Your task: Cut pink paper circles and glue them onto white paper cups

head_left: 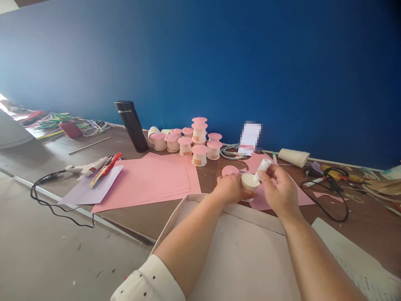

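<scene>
My left hand [230, 188] is closed round a small white paper cup [249, 182], its open rim turned toward me. My right hand [278, 186] pinches a white glue stick [262, 168] whose tip rests on the cup's rim. A loose pink paper disc [230, 170] lies on the table just behind my left hand. Farther back stands a cluster of several small cups capped with pink discs [191, 142], some stacked.
Pink paper sheets [150, 179] lie left of my hands, with a lilac sheet [90, 188], a glue gun [84, 168] and a red cutter [108, 165]. A black flask [131, 125] stands behind. Stacked cups [293, 157] lie at right by cables and tools [328, 184]. A cardboard sheet [244, 251] lies under my forearms.
</scene>
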### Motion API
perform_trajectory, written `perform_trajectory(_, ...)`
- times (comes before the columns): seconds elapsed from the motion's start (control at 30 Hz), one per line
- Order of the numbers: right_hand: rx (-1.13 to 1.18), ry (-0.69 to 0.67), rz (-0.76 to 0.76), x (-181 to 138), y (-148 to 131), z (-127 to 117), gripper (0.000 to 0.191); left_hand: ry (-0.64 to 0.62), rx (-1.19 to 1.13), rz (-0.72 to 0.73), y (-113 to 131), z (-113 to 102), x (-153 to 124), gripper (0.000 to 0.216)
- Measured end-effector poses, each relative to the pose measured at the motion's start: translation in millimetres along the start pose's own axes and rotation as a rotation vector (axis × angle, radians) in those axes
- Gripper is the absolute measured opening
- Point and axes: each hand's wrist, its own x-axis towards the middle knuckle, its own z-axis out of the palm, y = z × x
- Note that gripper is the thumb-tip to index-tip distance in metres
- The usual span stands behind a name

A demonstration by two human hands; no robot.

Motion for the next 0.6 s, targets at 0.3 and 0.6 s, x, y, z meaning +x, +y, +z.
perform_trajectory(0.3,0.128,0.156,0.111,1.5,-4.5,-0.7,0.039,-0.026,0.058,0.014,-0.5,-0.3,-0.3,0.063)
perform_trajectory(0.6,-0.019,0.04,0.046,-0.5,-6.4,-3.6,0.031,-0.003,0.093,0.021,-4.1,3.8,2.0,0.063)
